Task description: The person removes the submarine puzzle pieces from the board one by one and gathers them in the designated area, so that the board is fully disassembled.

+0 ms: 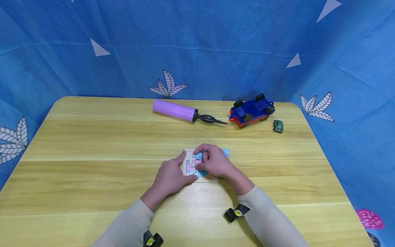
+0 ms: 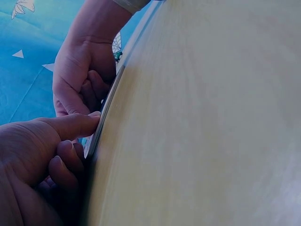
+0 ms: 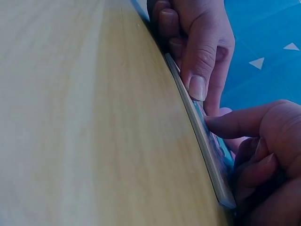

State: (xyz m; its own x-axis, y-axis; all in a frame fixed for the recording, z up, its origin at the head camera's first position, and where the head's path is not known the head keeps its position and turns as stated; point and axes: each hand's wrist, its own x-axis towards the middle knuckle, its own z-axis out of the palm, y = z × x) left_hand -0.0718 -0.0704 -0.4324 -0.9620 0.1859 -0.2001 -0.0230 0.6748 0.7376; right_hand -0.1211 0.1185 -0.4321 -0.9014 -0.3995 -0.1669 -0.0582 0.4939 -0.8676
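Observation:
A small jigsaw puzzle board with a pale border lies flat on the table, with pink and blue pieces inside it. My left hand holds the board at its lower left, the thumb on the front edge and the index finger along the left side. My right hand bends over the board's right part. Its thumb and index finger pinch a blue puzzle piece over the upper part of the board, and its other fingers are curled. In the right wrist view the board's edge shows below both thumbs.
Another blue puzzle piece lies just right of the right hand. Farther back are a purple hand pump with a black nozzle, a blue and red toy car turned wheels up, and a small green toy car. A blue cloth hangs behind the table.

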